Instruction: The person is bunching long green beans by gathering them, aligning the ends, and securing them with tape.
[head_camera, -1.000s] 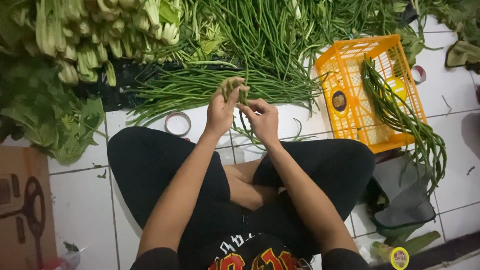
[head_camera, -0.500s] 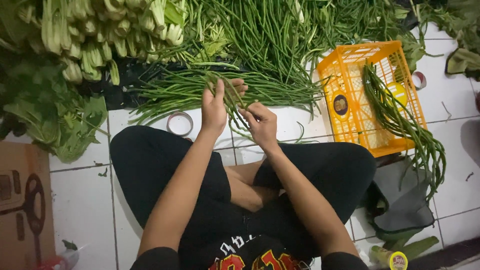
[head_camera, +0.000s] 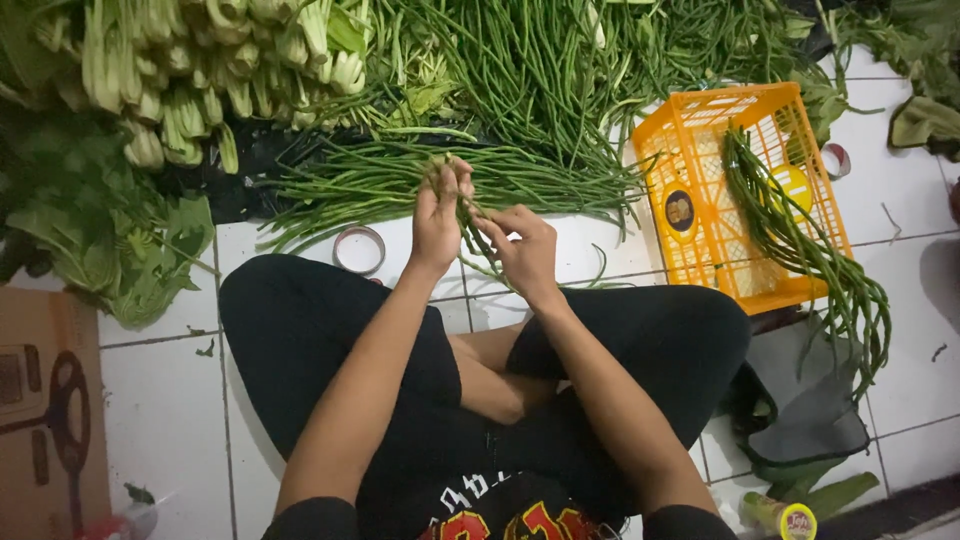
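The person is wearing black trousers (head_camera: 330, 330) and a black shirt (head_camera: 490, 505) bearing red and white print, arms bare.

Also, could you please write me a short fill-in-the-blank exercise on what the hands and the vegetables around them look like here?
1. Both hands, left hand and right hand, hold a small bunch of ____ beans.
2. The plastic crate on the floor is ____ in colour.
3. A bundle of beans hangs over the crate's ____ edge.
4. The roll of tape lies on the ____ tiled floor.

Missing words: long; orange; near; white

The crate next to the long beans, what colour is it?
The plastic crate is orange-yellow, seen clearly in the head view.
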